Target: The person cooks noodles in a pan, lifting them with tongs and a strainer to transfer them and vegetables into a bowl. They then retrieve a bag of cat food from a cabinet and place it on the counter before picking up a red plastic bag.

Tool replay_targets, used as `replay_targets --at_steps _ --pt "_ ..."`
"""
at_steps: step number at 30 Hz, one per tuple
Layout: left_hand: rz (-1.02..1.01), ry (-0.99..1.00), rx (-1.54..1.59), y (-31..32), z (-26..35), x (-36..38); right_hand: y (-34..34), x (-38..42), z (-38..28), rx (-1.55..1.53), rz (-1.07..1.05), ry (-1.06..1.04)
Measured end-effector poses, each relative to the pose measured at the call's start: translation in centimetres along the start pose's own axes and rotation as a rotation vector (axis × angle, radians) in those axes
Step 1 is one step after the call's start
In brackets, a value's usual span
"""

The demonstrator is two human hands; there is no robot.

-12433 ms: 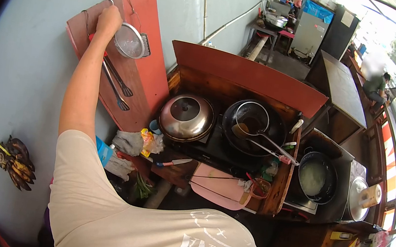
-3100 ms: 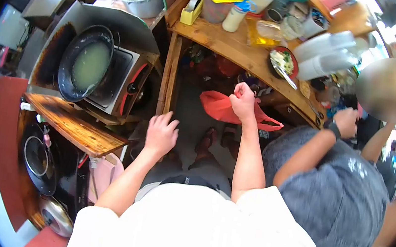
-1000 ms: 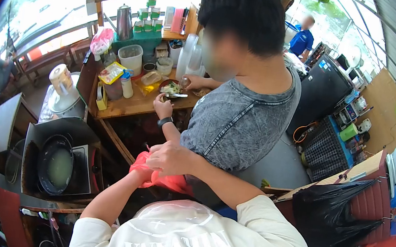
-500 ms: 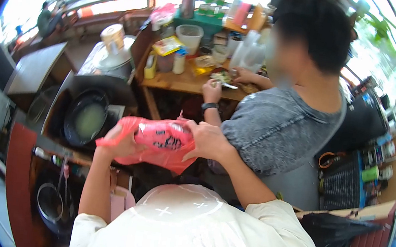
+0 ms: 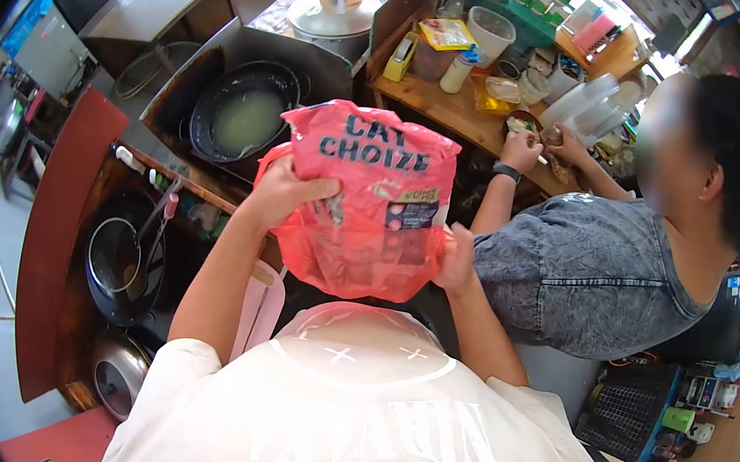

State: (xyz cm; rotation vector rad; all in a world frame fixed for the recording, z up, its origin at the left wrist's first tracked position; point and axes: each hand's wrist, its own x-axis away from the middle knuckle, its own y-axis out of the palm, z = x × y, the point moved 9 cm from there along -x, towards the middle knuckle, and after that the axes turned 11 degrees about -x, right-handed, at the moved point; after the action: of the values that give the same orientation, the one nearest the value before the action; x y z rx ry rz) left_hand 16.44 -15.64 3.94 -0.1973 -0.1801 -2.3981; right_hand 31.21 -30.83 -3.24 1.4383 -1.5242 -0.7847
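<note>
A pink packet printed "CAT CHOIZE" (image 5: pixel 374 162) stands upright in front of my chest, its lower part inside a thin red plastic bag (image 5: pixel 356 262). On its left side, my left hand (image 5: pixel 289 194) grips the packet and the bag, thumb across the front. My right hand (image 5: pixel 455 259) is closed on the bag at the right edge, its fingers partly hidden behind the plastic.
At the right, a co-worker in a grey shirt (image 5: pixel 598 270) works with both hands over a bowl (image 5: pixel 522 123) on the wooden counter (image 5: pixel 460 117). A wok with liquid (image 5: pixel 249 120) lies beyond my left hand. Pans (image 5: pixel 119 376) sit at the lower left.
The packet has turned upright, showing its printed front above the bag. My right hand has moved from the top edge to the right side. The camera view has shifted left.
</note>
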Motion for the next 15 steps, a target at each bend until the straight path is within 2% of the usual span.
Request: replay_targets --at_steps 1,3,5,7,9,10,11,13,14,15 --pt "0.034 -0.009 0.095 0.1 -0.5 -0.4 0.0 -0.1 0.2 -0.195 0.035 0.035" --pt "0.020 -0.043 0.052 0.8 -1.0 -0.5 -0.8 -1.2 0.6 -0.132 0.014 0.070" --pt "-0.023 -0.103 -0.033 1.8 -1.7 -0.7 -2.2 -1.8 0.8 0.097 0.142 0.035" --pt "-0.034 -0.067 -0.055 2.1 -2.3 -0.4 -3.4 -1.4 1.9 0.041 0.174 0.083" --pt "-0.127 -0.028 -0.316 2.5 -2.5 0.4 -4.1 -0.9 2.8 0.046 0.100 0.046" --pt "-0.199 0.051 -0.437 2.2 -3.1 0.5 -6.9 -0.7 3.5 0.040 0.137 0.004" --pt "-0.202 0.054 -0.436 2.3 -2.4 1.1 -8.2 -0.3 4.3 0.042 0.139 0.000" --pt "0.110 0.213 -0.082 -0.1 1.2 3.0 -10.4 0.8 5.4 -0.056 0.193 -0.041" --pt "0.210 0.345 -0.215 -1.1 1.4 3.4 -11.3 1.4 5.8 -0.056 0.196 -0.046" --pt "0.204 0.347 -0.214 -1.4 0.6 3.3 -12.2 2.0 6.1 -0.087 0.185 -0.066"
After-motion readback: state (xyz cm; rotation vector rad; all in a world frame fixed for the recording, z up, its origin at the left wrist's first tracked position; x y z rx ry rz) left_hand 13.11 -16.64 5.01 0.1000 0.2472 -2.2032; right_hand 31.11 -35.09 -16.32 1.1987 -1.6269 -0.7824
